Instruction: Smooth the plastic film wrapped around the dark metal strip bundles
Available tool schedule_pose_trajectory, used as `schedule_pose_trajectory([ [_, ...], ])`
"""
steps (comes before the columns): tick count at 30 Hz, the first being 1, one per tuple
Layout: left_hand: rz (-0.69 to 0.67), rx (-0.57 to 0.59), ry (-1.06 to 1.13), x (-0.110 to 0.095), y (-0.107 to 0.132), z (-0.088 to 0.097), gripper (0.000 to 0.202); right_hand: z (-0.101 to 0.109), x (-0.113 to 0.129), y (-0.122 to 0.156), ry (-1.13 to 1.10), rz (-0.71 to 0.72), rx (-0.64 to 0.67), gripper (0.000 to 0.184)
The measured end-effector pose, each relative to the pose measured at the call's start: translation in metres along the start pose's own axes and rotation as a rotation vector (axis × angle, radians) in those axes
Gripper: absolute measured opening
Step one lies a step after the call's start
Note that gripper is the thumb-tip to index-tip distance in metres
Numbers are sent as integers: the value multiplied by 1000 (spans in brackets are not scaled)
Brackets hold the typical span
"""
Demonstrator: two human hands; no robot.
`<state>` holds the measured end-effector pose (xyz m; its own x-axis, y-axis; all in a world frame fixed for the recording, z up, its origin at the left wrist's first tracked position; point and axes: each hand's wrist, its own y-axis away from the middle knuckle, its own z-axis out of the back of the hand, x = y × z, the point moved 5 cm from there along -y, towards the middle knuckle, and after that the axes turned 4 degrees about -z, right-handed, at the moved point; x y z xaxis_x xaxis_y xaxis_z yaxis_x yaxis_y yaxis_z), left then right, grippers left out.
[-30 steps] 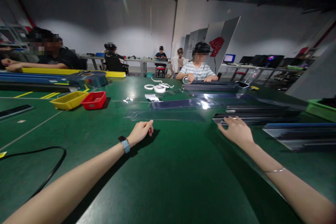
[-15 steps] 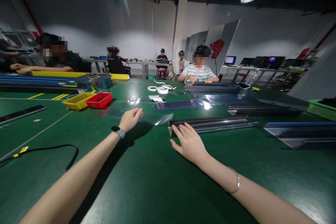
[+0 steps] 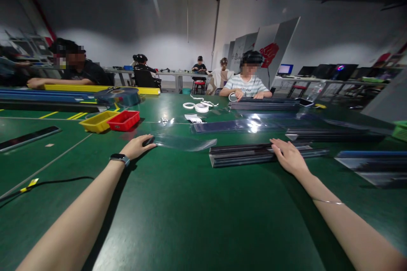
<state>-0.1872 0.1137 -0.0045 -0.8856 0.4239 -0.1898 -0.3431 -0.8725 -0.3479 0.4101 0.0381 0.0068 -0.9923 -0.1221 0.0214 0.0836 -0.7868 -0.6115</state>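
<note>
Head view, the only one. My left hand [image 3: 137, 146] lay low on the dark green table [image 3: 190, 220], its fingers drawn together on the left end of a long clear plastic film [image 3: 186, 142]; as far as I could judge they pinched that end, though the thumb was hidden under the hand. The film ran out to the right along the table, glossy and slightly bowed, its far end just short of a stack of long dark flat strips [image 3: 244, 155]. My right hand [image 3: 288, 156] rested palm down on the right part of that stack, fingers spread and flat, gripping nothing. The film and the stack lay in front of me, between my two arms, close together but not touching as far as I could tell. Farther off to the left sat a yellow plastic tray [image 3: 97, 121] touching a red plastic tray [image 3: 124, 120]; white tape rolls [image 3: 201, 107] lay beyond the film, and a person in a striped shirt [image 3: 247, 86] worked across the table. My judgement: film this thin wants holding by its edge only and staying near the surface so it does not fold, while even, flat pressure on the strips would stop them fanning apart.
</note>
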Motion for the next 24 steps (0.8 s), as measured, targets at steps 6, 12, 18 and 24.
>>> schedule_pose_trajectory([
  [6,-43,-62,-109,-12,-2,6,56,3,10,-3,-2,-8,-34,42],
  [12,-134,-98,-242,-31,-4,7,43,10,30,-1,6,-1,-46,40],
  [18,-166,-115,-290,-45,-3,6,40,18,63,2,14,17,-41,40],
  [24,-129,-113,-245,-44,-3,6,39,23,97,6,-22,57,-36,39],
])
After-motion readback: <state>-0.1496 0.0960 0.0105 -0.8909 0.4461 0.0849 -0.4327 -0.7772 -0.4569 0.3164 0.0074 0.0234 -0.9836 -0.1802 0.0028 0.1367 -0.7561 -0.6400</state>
